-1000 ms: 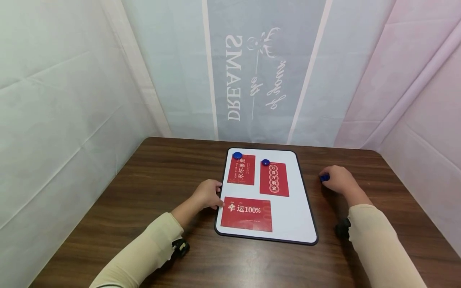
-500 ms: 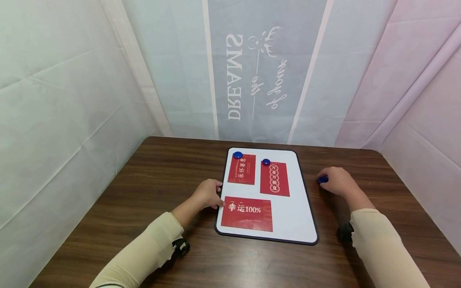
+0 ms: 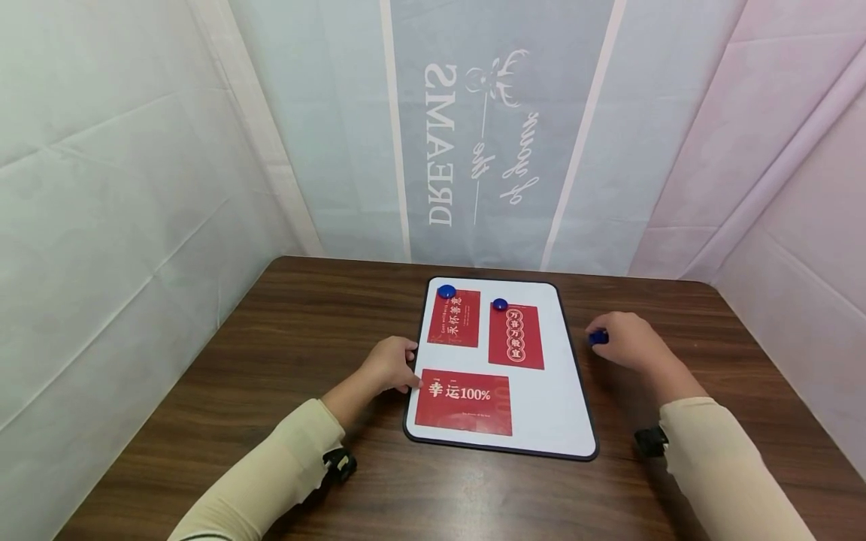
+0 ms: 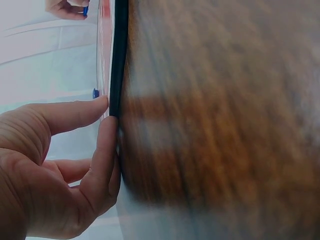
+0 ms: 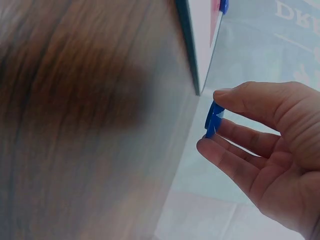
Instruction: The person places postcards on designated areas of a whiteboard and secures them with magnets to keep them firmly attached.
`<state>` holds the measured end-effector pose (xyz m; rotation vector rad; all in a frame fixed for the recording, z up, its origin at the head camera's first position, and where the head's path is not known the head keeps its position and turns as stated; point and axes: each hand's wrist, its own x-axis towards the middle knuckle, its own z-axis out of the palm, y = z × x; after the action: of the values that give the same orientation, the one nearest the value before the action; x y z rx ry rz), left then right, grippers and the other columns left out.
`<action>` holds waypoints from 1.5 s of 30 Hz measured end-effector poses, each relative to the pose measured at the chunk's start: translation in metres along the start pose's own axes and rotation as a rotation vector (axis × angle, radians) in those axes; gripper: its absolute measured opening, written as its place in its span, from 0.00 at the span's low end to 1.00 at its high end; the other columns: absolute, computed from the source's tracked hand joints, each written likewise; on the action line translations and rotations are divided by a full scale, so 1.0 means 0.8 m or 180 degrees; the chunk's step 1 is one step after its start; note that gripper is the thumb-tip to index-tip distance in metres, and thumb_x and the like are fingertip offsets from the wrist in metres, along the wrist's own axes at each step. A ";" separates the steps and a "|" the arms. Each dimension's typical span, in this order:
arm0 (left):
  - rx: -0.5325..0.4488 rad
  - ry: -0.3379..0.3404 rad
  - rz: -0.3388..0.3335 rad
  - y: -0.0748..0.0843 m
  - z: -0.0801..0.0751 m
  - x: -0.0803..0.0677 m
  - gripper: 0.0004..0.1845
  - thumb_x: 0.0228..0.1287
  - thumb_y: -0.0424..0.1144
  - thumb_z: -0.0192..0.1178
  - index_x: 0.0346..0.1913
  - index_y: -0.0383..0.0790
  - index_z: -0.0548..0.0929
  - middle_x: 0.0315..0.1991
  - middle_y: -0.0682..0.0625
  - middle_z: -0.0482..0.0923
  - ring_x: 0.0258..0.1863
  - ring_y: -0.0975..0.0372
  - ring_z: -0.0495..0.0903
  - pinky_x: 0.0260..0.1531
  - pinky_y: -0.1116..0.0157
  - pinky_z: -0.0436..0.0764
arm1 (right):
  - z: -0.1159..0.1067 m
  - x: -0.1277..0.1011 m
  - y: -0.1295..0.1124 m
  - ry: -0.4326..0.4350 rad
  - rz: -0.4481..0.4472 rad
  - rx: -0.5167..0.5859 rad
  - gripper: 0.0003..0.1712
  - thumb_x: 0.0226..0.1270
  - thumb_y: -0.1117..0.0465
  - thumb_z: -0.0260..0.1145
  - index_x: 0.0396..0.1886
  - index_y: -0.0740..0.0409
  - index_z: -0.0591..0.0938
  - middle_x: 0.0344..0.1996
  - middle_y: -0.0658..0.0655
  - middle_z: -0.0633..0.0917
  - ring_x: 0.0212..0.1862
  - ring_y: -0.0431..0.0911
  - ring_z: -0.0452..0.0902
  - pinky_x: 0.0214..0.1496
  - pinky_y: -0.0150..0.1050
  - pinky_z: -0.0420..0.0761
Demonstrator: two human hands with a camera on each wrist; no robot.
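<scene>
My right hand (image 3: 632, 342) pinches a round blue magnet (image 5: 214, 120) between thumb and fingertips, just right of the whiteboard (image 3: 551, 409). In the right wrist view the magnet is tilted nearly on edge. My left hand (image 3: 389, 366) grips the board's left edge, thumb on top at the lower red card (image 3: 463, 413) and fingers along the black rim (image 4: 120, 60). That card lies crosswise with no magnet on it. Two upright red cards, one at upper left (image 3: 456, 330) and one at upper right (image 3: 534, 338), each have a blue magnet at the top.
The board lies on a dark wood table (image 3: 304, 323). Pale fabric walls stand at the sides, and a printed curtain (image 3: 473, 150) hangs behind the table. Black wrist devices show under both sleeves, one at the left sleeve (image 3: 340, 464).
My right hand has moved a little left toward the board with the blue magnet in its fingers. The left hand, the board and the cards stay in place.
</scene>
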<state>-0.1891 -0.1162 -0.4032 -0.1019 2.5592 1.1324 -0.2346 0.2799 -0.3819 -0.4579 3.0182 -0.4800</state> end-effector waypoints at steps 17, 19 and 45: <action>0.0029 0.0026 -0.0013 -0.001 0.000 0.002 0.39 0.46 0.29 0.77 0.64 0.32 0.73 0.48 0.42 0.76 0.35 0.56 0.81 0.23 0.66 0.84 | -0.011 -0.003 -0.044 -0.0158 -0.0183 -0.0088 0.14 0.56 0.68 0.73 0.43 0.67 0.85 0.39 0.66 0.84 0.37 0.55 0.79 0.43 0.56 0.83; 0.0033 0.0027 -0.0017 -0.001 0.000 0.002 0.39 0.46 0.29 0.77 0.64 0.32 0.73 0.48 0.42 0.76 0.35 0.56 0.82 0.23 0.66 0.84 | -0.011 -0.002 -0.049 -0.0183 -0.0195 -0.0104 0.14 0.55 0.68 0.73 0.43 0.66 0.85 0.39 0.66 0.85 0.37 0.54 0.79 0.43 0.55 0.83; 0.0116 0.0040 -0.0056 0.001 0.000 0.002 0.39 0.45 0.31 0.77 0.64 0.33 0.74 0.46 0.44 0.76 0.33 0.57 0.81 0.23 0.65 0.84 | 0.009 0.014 -0.103 -0.0379 -0.0353 -0.0093 0.18 0.53 0.64 0.77 0.46 0.60 0.87 0.43 0.61 0.84 0.45 0.55 0.78 0.41 0.47 0.85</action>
<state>-0.1909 -0.1150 -0.4032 -0.1228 2.5837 1.0818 -0.2217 0.1997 -0.3635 -0.6347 2.9004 -0.3997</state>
